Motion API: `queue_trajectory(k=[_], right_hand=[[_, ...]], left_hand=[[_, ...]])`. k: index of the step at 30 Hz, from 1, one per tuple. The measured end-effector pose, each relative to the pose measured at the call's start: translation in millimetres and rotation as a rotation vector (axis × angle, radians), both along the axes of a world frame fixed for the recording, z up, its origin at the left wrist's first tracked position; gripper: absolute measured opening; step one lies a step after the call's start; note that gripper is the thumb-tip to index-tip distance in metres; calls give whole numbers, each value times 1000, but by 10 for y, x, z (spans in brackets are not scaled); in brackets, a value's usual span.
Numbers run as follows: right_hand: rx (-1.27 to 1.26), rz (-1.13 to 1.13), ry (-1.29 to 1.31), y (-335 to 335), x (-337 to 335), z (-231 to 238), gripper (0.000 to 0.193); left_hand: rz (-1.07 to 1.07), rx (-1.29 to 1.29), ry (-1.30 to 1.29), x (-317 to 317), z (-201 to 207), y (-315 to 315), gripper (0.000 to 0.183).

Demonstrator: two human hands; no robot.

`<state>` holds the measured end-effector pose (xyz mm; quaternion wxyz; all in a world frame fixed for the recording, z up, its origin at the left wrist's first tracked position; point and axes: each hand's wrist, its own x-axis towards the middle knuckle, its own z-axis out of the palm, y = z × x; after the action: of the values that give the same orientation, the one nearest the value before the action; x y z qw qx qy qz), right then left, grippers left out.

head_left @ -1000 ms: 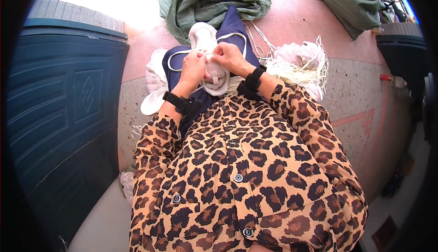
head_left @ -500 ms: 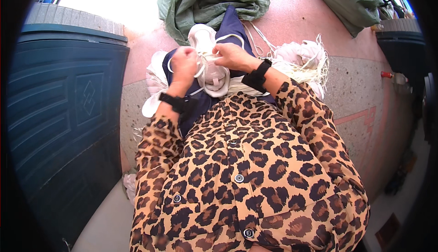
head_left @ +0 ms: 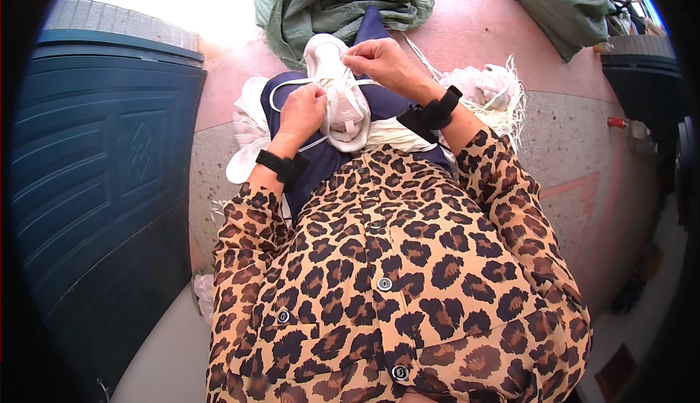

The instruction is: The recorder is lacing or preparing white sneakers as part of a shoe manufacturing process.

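Observation:
A white and pale pink sneaker (head_left: 348,127) lies across my lap on dark blue trousers, its toe pointing away from me. A white shoelace (head_left: 283,85) runs through its upper and loops out to the left. My left hand (head_left: 301,115) is closed against the sneaker's left side, thumb and finger pinching the lace. Over the tongue area, my right hand (head_left: 390,69) pinches the lace between thumb and fingertips; its fingers partly hide the lacing. A bundle of cream-white laces (head_left: 397,136) lies on my lap right of the sneaker.
More pale shoes with loose laces (head_left: 485,88) are piled at the right, and other white shoes (head_left: 248,129) at the left. A green woven sack (head_left: 343,2) sits ahead, another sack (head_left: 558,5) at far right. A dark blue panelled door (head_left: 109,155) stands left.
My right hand has moved up and away from me over the sneaker. My left hand has shifted slightly right and nearer to me. The lace loop at the left now spreads wider.

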<state>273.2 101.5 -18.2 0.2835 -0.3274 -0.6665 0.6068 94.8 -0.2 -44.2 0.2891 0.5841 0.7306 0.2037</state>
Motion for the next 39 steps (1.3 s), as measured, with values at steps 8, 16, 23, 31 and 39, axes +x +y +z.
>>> queue_trajectory(k=[8, 16, 23, 31, 39], right_hand=[[155, 221, -98, 15, -127, 213, 20], [146, 292, -65, 64, -133, 234, 18], [223, 356, -88, 98, -325, 247, 18], [779, 71, -192, 178, -482, 229, 23], [241, 13, -555, -203, 128, -346, 18]], left_hand=[[-79, 27, -195, -18, -132, 99, 12], [121, -331, -761, -76, -109, 188, 10], [60, 153, 21, 208, -192, 94, 12], [113, 24, -196, 274, -115, 135, 20], [226, 21, -311, 292, -181, 156, 24]])
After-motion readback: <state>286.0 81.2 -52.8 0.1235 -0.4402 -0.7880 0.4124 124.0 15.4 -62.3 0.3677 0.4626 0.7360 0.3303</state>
